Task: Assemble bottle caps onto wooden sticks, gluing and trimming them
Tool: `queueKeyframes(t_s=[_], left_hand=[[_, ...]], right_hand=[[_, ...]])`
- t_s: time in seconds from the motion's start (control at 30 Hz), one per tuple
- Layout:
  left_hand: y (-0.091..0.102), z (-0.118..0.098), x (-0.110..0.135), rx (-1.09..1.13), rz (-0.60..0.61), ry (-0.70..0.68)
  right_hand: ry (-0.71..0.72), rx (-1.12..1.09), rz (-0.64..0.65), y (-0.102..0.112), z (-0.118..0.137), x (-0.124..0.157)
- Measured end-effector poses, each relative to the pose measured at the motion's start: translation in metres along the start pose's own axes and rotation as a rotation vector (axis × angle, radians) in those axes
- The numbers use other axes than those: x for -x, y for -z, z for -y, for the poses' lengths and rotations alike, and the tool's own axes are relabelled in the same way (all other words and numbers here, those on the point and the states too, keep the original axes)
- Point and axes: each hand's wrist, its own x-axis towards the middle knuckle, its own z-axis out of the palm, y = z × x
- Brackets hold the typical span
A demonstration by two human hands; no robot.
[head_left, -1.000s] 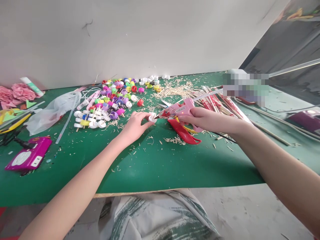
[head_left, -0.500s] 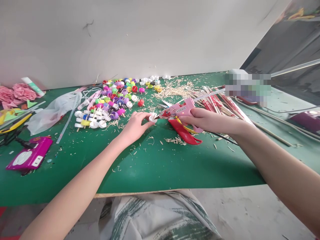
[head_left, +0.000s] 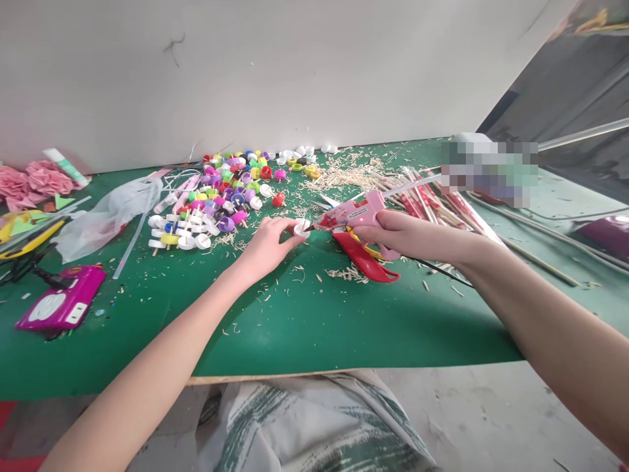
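left hand (head_left: 268, 244): fingers pinched on a white bottle cap (head_left: 301, 228), resting on the green table (head_left: 314, 321).
right hand (head_left: 398, 233): closed around a pink glue gun (head_left: 354, 214), nozzle touching the cap.
cap position: between both hands.
beneath gun: red-handled tool (head_left: 366, 262).
beyond left hand: coloured caps (head_left: 223, 196).
far left: pink power strip (head_left: 61, 306).
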Motion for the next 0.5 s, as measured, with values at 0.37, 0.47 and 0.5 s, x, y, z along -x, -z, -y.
queueKeyframes(t_s=[0.37,0.47,0.5], left_hand=[[0.0004,0.0018,-0.0008,-0.007,-0.003,-0.013],[0.0006,0.0023,-0.0008,-0.009,0.001,-0.021],[0.0006,0.0024,-0.0008,-0.010,0.003,-0.024]], right_hand=[[-0.025,-0.057,0.003,0.0003,0.0037,0.0033],[-0.024,-0.057,0.000,0.0017,0.0033,0.0032],[-0.026,-0.046,-0.003,0.0021,0.0035,0.0034]])
